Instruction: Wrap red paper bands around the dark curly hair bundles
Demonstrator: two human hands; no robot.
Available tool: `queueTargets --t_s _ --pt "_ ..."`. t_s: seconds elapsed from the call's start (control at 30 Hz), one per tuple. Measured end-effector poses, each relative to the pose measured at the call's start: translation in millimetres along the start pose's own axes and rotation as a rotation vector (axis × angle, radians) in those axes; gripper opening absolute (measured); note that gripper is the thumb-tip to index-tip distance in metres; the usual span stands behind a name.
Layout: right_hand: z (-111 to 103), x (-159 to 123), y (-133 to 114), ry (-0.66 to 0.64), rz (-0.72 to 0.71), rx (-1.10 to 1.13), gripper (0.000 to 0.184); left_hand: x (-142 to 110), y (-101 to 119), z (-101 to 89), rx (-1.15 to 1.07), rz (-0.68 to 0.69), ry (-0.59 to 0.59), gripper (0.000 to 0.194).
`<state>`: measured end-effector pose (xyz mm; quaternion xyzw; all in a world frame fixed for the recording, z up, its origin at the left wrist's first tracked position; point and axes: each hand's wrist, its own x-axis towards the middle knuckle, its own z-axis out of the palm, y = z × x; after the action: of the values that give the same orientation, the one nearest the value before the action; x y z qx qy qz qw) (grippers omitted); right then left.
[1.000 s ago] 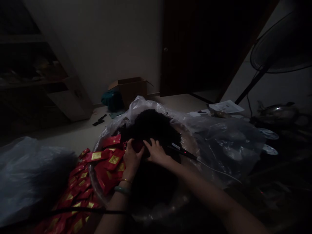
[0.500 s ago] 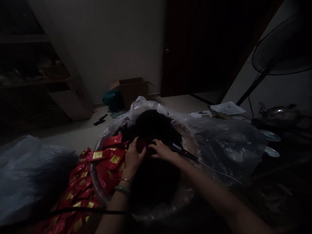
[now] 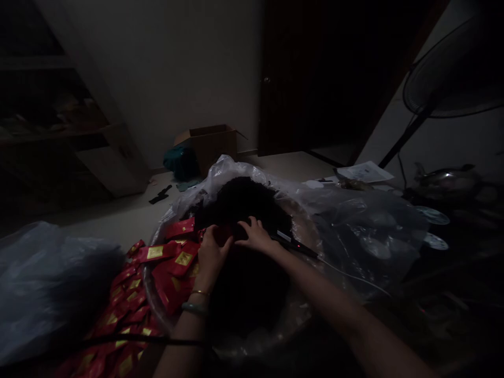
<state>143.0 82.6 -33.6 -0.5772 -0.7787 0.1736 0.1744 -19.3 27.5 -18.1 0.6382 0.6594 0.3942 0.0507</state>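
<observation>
In front of me a wide round container lined with clear plastic (image 3: 315,231) holds a heap of black loose material (image 3: 248,199), possibly tea leaves. My left hand (image 3: 211,251) is over the heap, thumb and fingers bent around a dark red packet (image 3: 224,233). Close to its right side my right hand (image 3: 255,237) reaches in with fingers apart; nothing shows clearly between them. Red packets with gold labels (image 3: 173,283) lie at the container's left side. Right of my right hand rests a black stick-shaped device (image 3: 296,244) with a red light and a white cable.
More red packets (image 3: 134,299) pile up outside the left rim. A filled plastic bag (image 3: 51,289) stands at far left, and loose plastic sheeting (image 3: 370,231) spreads rightward. Behind are a cardboard box (image 3: 214,147) and a door (image 3: 291,79); a fan (image 3: 441,79) stands at right.
The whole view has shifted slightly left. My right hand has risen a little with its fingers more spread. My left hand stays around the dark red packet.
</observation>
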Motion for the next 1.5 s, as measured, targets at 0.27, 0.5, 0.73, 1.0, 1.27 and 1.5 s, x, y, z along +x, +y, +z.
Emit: queueTargets --t_s 0.27,0.5,0.73,1.0,1.27,1.5 --pt "-5.5 10.6 8.5 0.113 0.064 0.467 0.007 -0.6 5.5 -9.1 0.065 0.085 -0.088 0.034" --pt "-33.1 19.3 17.8 0.205 0.252 0.925 0.032 -0.3 -1.1 -2.8 -0.02 0.184 -0.05 0.014" --pt "-75.9 21.1 -38.3 0.022 0.402 1.702 0.018 -4.1 0.5 7.1 -0.097 0.277 -0.002 0.02" --pt "-68.4 15.7 -72.7 -0.079 0.391 1.762 0.024 -5.0 15.0 -3.6 -0.139 0.234 -0.071 0.018" --pt "-60.2 12.7 -65.7 0.034 0.096 1.442 0.027 0.1 14.5 -5.5 -0.351 0.188 -0.144 0.018" --pt "-73.3 1.3 -55.8 -0.026 -0.196 0.904 0.025 -0.1 12.2 -5.6 -0.359 0.192 -0.137 0.016"
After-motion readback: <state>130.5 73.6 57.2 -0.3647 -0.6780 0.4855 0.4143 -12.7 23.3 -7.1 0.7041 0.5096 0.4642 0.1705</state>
